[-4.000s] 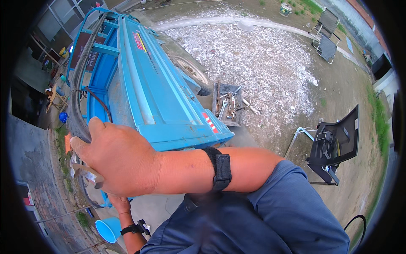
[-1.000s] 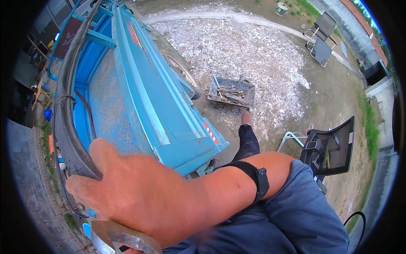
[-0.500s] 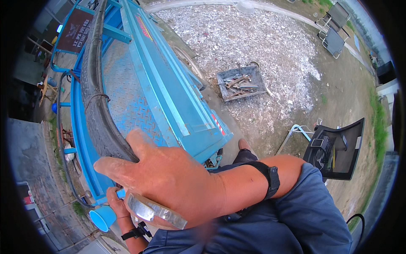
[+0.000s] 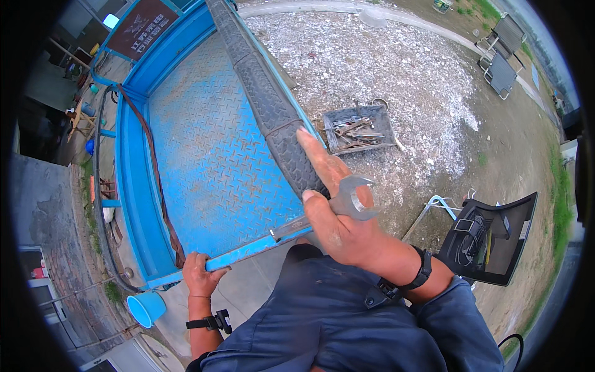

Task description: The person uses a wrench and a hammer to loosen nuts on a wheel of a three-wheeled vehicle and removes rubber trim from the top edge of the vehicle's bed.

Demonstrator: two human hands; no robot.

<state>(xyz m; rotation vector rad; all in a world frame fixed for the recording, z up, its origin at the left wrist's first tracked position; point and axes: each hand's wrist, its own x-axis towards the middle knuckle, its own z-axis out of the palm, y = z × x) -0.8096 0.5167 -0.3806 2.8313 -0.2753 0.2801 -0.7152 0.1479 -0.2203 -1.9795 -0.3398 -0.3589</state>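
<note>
My right hand is closed around an open-end wrench; the wrench's jaw stands above my knuckles. The same hand's index finger lies along the end of a long black tyre strip with a worn tread. This strip runs along the right side wall of a blue cart bed. Over the bed's near rail, at its left corner, my left hand is hooked with its fingers on top and thumb along the edge.
A crate of metal tools sits on pale littered ground to the right. Nearer stands a black chair part holding cables. A light-blue bucket is by the left rear corner. A brown strap hangs inside the bed's left side.
The tyre strip has moved from the left part of the bed to the right side wall. My right hand has gone right and up with the wrench; my left hand is on the near rail.
</note>
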